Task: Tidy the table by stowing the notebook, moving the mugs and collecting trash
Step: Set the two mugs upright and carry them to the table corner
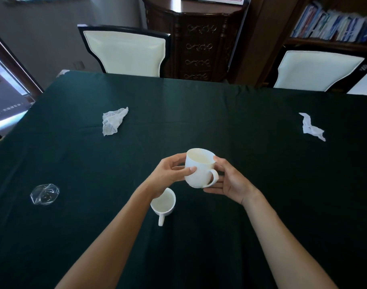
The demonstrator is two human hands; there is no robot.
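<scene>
A white mug (197, 170) hangs tilted above the middle of the dark green tablecloth (261, 174). My left hand (170, 174) grips its left side with thumb across the front. My right hand (230, 182) holds its right side, fingers at the rim and under the handle. A second white mug (163, 203) stands on the cloth just below my left wrist, handle toward me. One crumpled white tissue (112, 122) lies at the far left, another crumpled tissue (310, 127) at the far right. No notebook is in view.
A clear crumpled plastic wrapper (45, 193) lies near the table's left edge. Two cream-backed chairs (124, 51) (316, 69) stand at the far side. Behind them are a dark wooden cabinet (197, 42) and a bookshelf (332, 26).
</scene>
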